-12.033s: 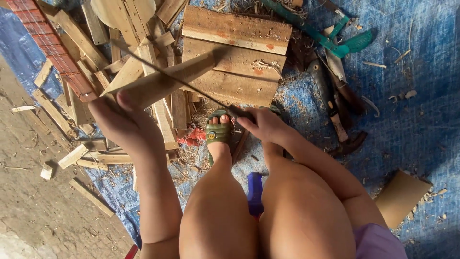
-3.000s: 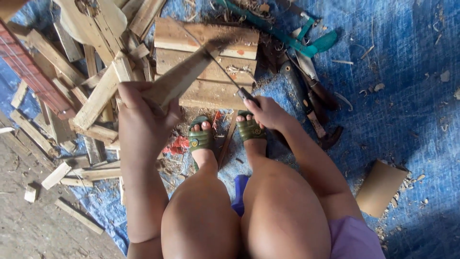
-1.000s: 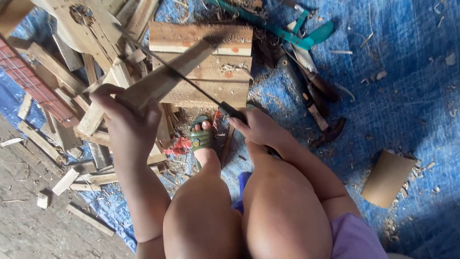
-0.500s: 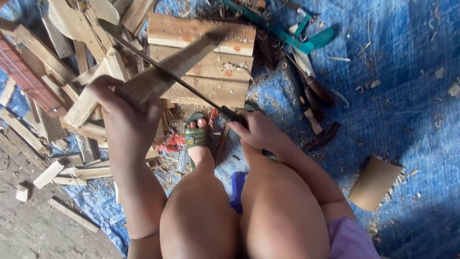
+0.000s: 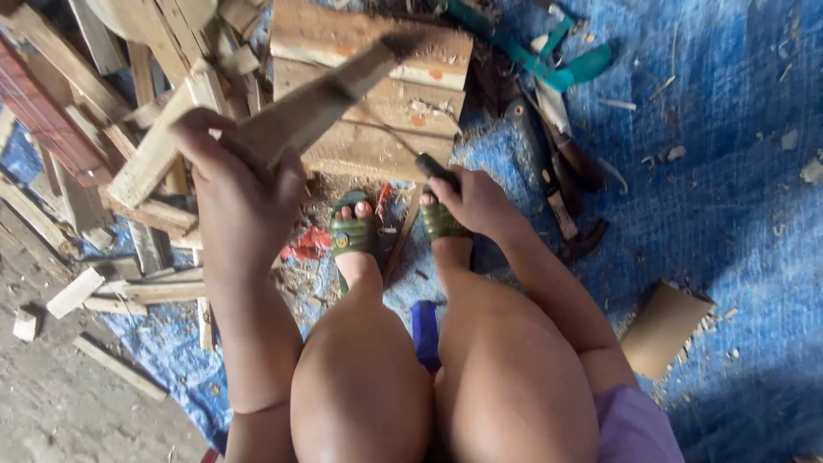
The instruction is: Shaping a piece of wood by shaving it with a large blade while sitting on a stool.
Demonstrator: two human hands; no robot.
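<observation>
My left hand (image 5: 238, 190) grips the lower end of a long wooden piece (image 5: 330, 96) that slants up to the right, its far end resting on a block of stacked wooden boards (image 5: 377, 111). My right hand (image 5: 474, 199) is closed on the dark handle of a thin knife (image 5: 403, 147); its blade points up-left across the boards, just right of the wooden piece. Both hands sit above my feet in green sandals (image 5: 354, 233), with my bare knees below.
A heap of wooden offcuts (image 5: 129, 154) lies at the left. Teal-handled tools (image 5: 549, 64), chisels and a hammer (image 5: 570, 219) lie on the blue tarp (image 5: 729, 171) at right. A cardboard piece (image 5: 664, 328) lies beside my right thigh. Bare ground is at bottom left.
My right hand has drawn the knife down and back toward my feet, off the upper part of the wooden piece. My left hand still holds the piece.
</observation>
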